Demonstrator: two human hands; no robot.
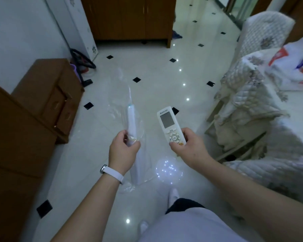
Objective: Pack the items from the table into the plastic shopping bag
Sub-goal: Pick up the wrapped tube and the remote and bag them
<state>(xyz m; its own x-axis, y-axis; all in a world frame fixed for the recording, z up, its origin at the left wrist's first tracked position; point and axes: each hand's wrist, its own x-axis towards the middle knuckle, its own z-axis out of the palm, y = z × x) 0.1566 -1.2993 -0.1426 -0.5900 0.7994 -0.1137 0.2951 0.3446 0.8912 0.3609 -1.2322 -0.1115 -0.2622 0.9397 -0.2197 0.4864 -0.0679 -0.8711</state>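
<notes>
While left grip [123, 151] pinches the clear bag [116, 110], right grip [190, 147] clasps a remote [170, 125], lettering blurred.

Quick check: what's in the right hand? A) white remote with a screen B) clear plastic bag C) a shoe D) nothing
A: the right hand grips the button end of the white remote, while the left hand pinches the clear plastic bag.

Head camera looks steeply down (wide-angle) from close above.
</notes>
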